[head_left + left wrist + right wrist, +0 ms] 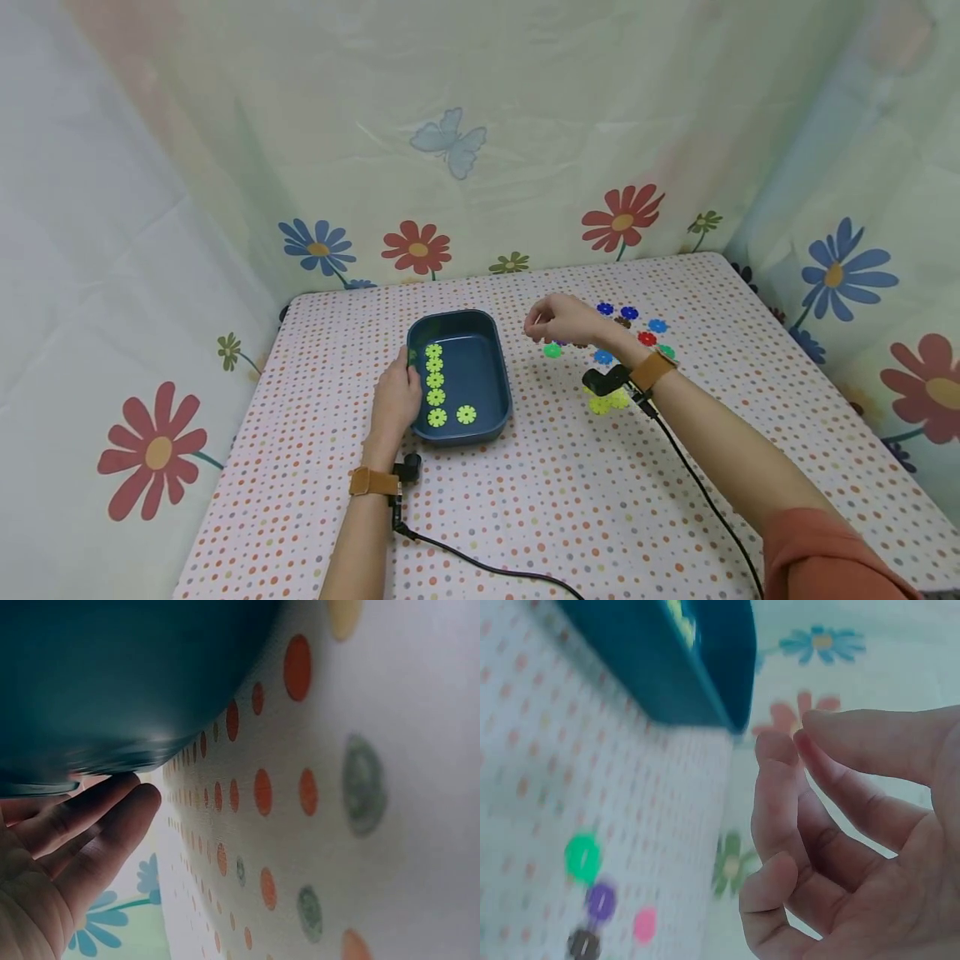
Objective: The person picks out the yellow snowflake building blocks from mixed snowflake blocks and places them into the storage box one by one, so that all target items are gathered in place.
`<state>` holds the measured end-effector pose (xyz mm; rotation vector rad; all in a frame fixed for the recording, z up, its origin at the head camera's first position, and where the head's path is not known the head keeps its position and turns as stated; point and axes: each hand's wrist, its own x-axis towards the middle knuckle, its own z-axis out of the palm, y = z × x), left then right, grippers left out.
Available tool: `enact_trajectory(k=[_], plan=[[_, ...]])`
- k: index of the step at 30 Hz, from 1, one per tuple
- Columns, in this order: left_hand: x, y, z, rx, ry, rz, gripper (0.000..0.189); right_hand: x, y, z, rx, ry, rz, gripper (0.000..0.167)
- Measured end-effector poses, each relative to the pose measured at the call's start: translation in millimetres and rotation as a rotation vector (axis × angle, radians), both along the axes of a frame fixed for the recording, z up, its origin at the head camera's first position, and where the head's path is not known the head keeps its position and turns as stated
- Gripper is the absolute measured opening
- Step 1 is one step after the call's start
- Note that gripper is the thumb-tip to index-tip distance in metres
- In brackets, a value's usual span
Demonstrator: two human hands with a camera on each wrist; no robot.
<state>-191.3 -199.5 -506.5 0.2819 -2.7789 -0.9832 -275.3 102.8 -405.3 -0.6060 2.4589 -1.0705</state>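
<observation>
A dark blue tray (480, 367) sits on the table with several yellow-green flower-shaped discs (435, 380) in a column along its left side and one more (466, 414) to their right. At its left wall, my left hand (396, 400) holds the tray by the rim; the left wrist view shows fingers (112, 847) against the outer wall, under the rim. Right of the tray my right hand (562, 319) is raised over the table. Its fingers are curled, the thumb tip meeting a fingertip, and no disc shows between them.
Behind and below the right hand lie loose discs: dark blue (629, 312), red (647, 338), green (552, 351), light blue (603, 357) and others. Yellow discs (609, 402) lie together under the right wrist camera. Dark cables (495, 570) trail from both wrists. Flowered curtains enclose the dotted table.
</observation>
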Motion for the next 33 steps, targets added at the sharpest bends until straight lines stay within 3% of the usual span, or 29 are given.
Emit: enact_trajectory(k=[9,17,25,33], plan=[[-0.3,-0.9,0.5,-0.011,0.005,-0.016,0.052,3.3,82,-19.3,0.046,0.038,-0.174,0.029],[-0.5,-1.6,0.6,-0.010,-0.001,-0.025,0.053,14.9,129,-42.5,0.093,-0.011,-0.279,0.036],[1.6,-2.1,1.7,-0.005,0.019,-0.032,0.051,22.1,152,-65.7,0.109,-0.033,-0.317,0.035],[1.5,-2.6,0.8,-0.008,0.011,-0.033,0.051,28.2,152,-79.4,0.097,-0.040,-0.313,0.035]])
